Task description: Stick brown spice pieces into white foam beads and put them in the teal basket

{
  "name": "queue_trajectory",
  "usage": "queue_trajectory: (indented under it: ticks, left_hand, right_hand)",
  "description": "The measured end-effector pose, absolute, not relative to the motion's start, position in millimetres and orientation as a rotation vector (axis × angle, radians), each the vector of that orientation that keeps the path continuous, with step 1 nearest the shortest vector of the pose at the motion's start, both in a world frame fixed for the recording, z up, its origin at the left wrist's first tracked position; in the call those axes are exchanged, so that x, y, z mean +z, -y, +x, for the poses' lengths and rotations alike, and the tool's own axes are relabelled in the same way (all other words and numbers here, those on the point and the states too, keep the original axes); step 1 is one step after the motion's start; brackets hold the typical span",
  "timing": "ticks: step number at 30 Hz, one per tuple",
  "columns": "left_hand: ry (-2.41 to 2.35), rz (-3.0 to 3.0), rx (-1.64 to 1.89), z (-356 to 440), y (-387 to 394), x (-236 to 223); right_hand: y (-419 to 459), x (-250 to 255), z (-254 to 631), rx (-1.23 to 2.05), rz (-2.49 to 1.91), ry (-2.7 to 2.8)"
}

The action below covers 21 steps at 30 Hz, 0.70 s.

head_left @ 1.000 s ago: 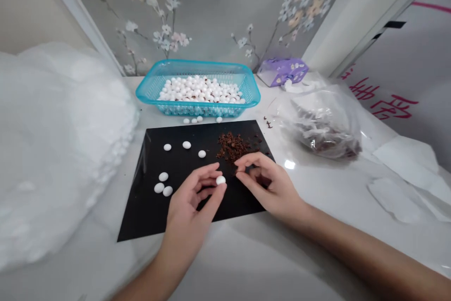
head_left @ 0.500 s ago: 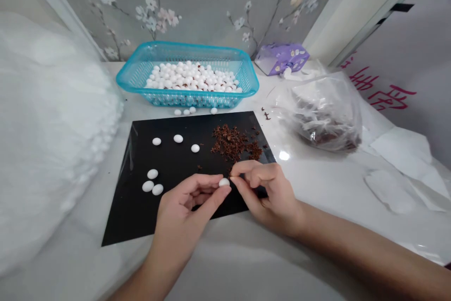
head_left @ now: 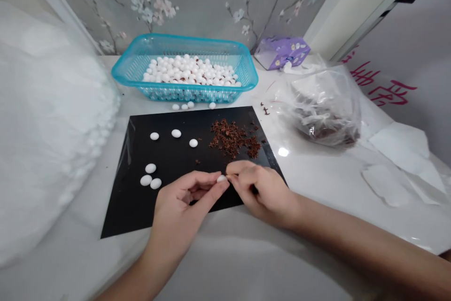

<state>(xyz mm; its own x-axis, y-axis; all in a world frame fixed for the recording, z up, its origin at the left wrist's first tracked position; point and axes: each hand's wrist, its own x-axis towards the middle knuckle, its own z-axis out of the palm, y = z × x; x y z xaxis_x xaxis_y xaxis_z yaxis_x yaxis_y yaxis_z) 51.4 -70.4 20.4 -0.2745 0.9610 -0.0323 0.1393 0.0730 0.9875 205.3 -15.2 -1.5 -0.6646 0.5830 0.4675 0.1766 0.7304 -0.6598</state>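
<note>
Head view: a white oval pellet [head_left: 221,178] is pinched over the near part of a black mat [head_left: 120,207], held between the thumb and fingers of the left hand [head_left: 183,193], while the fingertips [head_left: 228,177] of the right hand [head_left: 257,191] press against its other end. Neither hand is clenched; the fingers are curved and light, and a gentle pinch suits so small and smooth a piece. Six more pellets lie loose on the mat's left half, crushed star anise [head_left: 230,139] heaps on its right half, a teal plastic basket [head_left: 183,95] of pellets stands beyond it, and a clear bag [head_left: 324,108] of brown pieces lies to its right.
</note>
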Motion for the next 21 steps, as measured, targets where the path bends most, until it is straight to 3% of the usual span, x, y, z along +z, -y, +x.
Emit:
queue_trajectory:
  ticks: [5, 16, 21]
  left_hand:
    - [-1.545, 1.088, 1.345, 50.7, 69.8, 15.6]
    - [-1.552, 1.054, 1.285, 49.8, 70.4, 17.7]
    - [-1.547, 1.099, 1.263, 50.2, 71.1, 18.4]
  right_hand:
    - [15.1, 3.5, 204.9, 0.837, -0.777, 1.964]
    - [12.4, 0.6, 202.9, 0.773, -0.587, 2.058]
    - [11.1, -0.2, 203.2, 0.896, -0.593, 2.075]
